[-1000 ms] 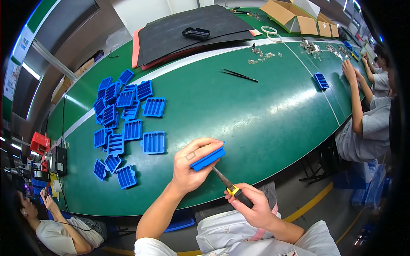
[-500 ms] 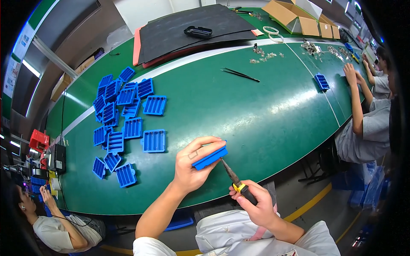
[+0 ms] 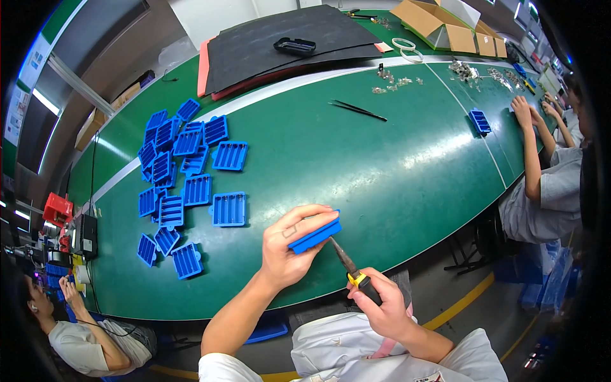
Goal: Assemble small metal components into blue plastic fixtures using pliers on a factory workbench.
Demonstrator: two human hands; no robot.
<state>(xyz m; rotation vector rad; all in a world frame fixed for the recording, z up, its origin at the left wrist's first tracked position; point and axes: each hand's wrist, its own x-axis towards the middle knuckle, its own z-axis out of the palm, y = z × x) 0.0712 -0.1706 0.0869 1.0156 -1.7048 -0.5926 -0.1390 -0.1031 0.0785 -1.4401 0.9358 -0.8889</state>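
Note:
My left hand (image 3: 284, 249) grips a blue battery holder (image 3: 316, 236) on edge above the table, fingers over its top. In my right hand (image 3: 384, 300) are long-nose pliers (image 3: 349, 267) with black and yellow handles, pointing up and left. Their tip meets or nearly meets the lower right side of the holder; its exact contact is too small to make out. The holder's inner face is turned away from view. Left of my hands lies a loose group of several similar blue battery holders (image 3: 198, 190), slotted faces mostly up.
Black tweezers (image 3: 359, 111) and small metal parts (image 3: 393, 81) lie farther back on the green table (image 3: 299, 169). Black sheets (image 3: 254, 54) carry a black tray (image 3: 294, 46). One blue holder (image 3: 480, 121) sits at right, near co-workers' hands (image 3: 523, 111). Another person (image 3: 95, 340) is at lower left.
Both hands, the holder and the pliers have barely shifted. At the far right, a co-worker's hand and head have moved slightly.

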